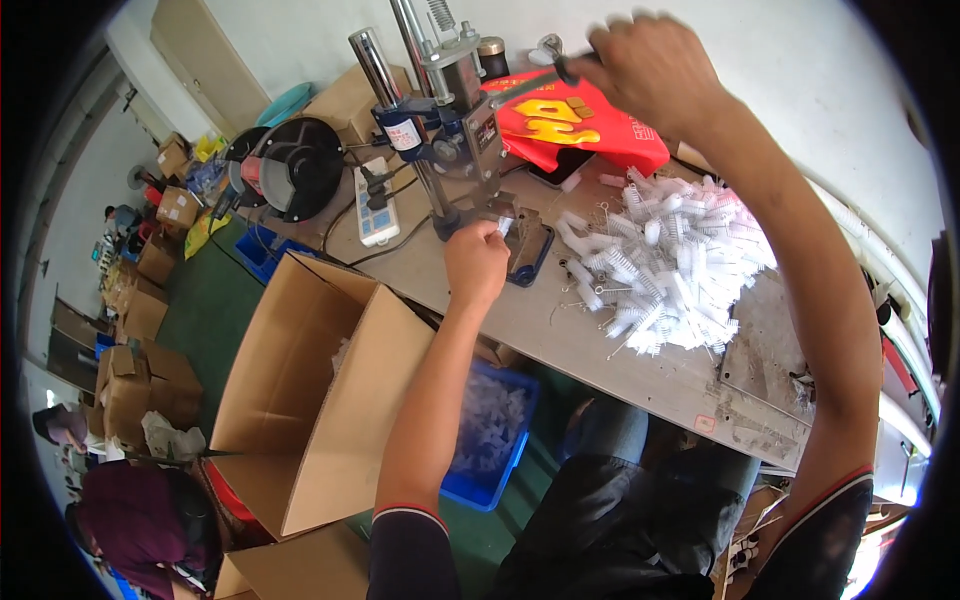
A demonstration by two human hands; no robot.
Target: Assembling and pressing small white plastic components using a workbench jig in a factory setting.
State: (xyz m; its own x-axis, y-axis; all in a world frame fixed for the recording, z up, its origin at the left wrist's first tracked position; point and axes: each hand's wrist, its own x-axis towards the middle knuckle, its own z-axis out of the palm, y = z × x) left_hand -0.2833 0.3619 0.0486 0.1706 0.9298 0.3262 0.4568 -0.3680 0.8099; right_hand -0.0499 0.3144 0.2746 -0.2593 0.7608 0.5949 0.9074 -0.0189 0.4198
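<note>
A bench-top hand press (487, 150) with steel columns stands at the back of the table. Up at the right, my right hand (655, 75) is closed round the black-ended lever (530, 88) of that press. My left hand (476, 262) is at the base of the press, fingers pinched on a small white piece (504, 225) under the ram; its exact form is mostly hidden. Right of the press lies a big heap of small white wire-stemmed brushes (670, 265), some with wire loops at the end.
A red plastic bag (600, 130) and dark phone (558, 168) lie behind the heap. Left of the press are a power strip (375, 215) and black round machine (310, 165). An open cardboard box (365, 410) and blue bin (485, 500) of white pieces stand below the table edge.
</note>
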